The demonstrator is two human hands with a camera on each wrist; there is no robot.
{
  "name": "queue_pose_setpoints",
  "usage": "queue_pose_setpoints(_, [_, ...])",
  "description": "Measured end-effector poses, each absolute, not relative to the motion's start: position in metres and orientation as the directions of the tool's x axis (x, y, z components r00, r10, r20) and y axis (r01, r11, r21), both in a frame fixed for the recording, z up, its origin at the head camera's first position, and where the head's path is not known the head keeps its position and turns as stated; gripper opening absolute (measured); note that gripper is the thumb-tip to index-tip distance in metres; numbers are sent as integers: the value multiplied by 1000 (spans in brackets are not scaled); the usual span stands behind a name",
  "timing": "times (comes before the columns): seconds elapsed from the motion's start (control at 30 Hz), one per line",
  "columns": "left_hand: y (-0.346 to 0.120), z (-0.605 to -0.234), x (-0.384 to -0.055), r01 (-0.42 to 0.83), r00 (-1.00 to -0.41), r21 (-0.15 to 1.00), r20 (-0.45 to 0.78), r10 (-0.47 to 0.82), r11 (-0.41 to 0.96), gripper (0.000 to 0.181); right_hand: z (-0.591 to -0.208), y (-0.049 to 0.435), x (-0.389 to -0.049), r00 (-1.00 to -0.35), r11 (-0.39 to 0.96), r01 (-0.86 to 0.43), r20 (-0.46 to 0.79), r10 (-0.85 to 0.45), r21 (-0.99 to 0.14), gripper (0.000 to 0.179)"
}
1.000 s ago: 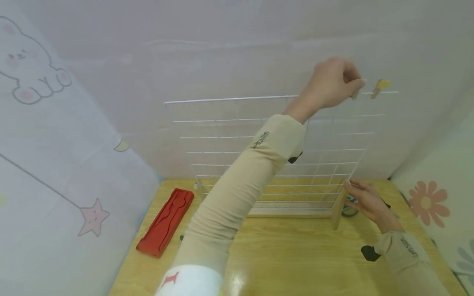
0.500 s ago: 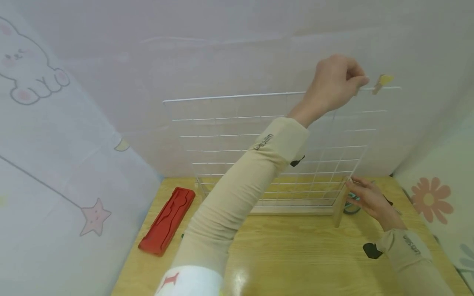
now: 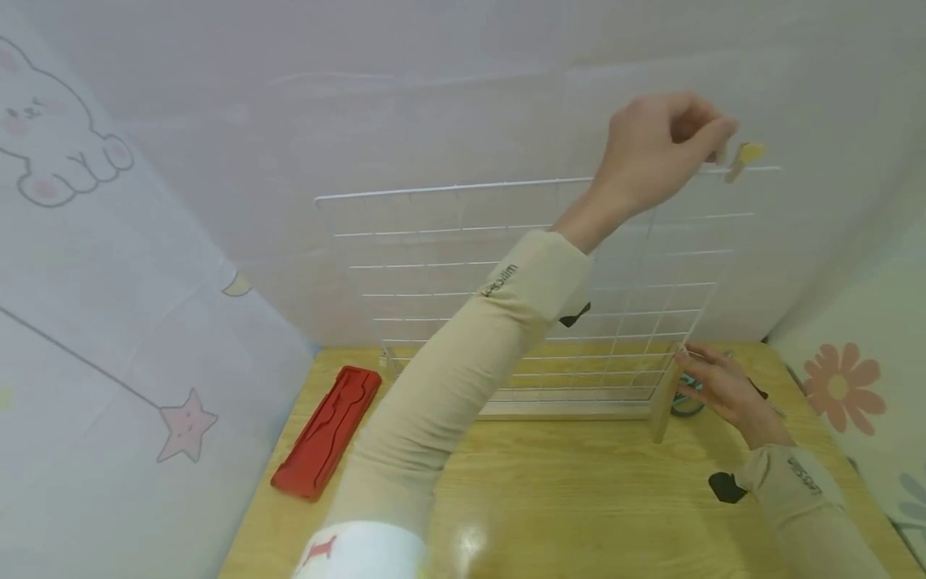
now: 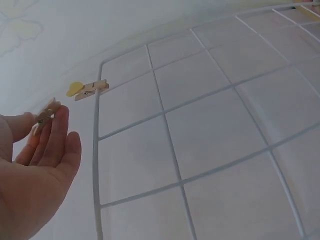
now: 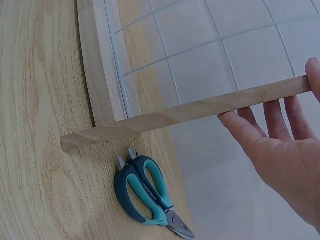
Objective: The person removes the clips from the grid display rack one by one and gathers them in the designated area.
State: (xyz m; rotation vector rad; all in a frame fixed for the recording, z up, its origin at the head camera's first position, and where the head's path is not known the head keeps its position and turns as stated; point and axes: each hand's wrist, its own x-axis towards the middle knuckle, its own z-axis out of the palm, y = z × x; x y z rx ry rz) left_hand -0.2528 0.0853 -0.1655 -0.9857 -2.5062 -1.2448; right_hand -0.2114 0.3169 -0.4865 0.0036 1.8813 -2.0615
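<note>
My left hand [image 3: 654, 157] pinches a small wooden clothespin [image 4: 46, 116] between thumb and fingers, just above the top wire of a white wire grid [image 3: 456, 229]. In the left wrist view this clothespin is apart from the wire. Another clothespin [image 4: 90, 90], with a yellow heart-like decoration, is clipped onto the top wire near the corner, beside my left hand. My right hand [image 3: 723, 390] holds the wooden side post [image 5: 175, 113] of the grid's stand, fingers on one side and thumb at its upper end. The thumb is partly cut off in the right wrist view.
Scissors [image 5: 145, 190] with teal and dark handles lie on the wooden table [image 3: 550, 498] by the right post. A red moulded tray [image 3: 325, 434] lies at the left. Patterned cloth walls [image 3: 181, 322] enclose the table's back and sides.
My left hand has risen slightly and moved right, lifting its clothespin off the top wire. My right hand stays on the post.
</note>
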Motion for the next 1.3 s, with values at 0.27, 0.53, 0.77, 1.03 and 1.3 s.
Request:
queue_pose_setpoints(0.27, [68,-170,-242,548,-775,780,339,533,302,19,-489,319,-214,-935,-53,266,-244,-258,-962,82])
queue_pose_setpoints(0.53, [50,-191,-242,492,-753,842,282,595,222,23,-491,320,-215,-933,-65,275,-249,-260,-959,82])
queue_pose_setpoints(0.77, [26,-214,-246,464,-747,861,254,615,207,24,-491,319,-215,-936,-77,260,-232,-266,-963,83])
queue_pose_setpoints(1.03, [-3,-247,-246,380,-756,908,194,625,177,27,-491,318,-215,-935,-83,267,-237,-265,-960,84])
queue_pose_setpoints(1.3, [-38,-296,-239,224,-827,973,159,539,56,25,-494,318,-219,-933,-31,262,-246,-262,-964,83])
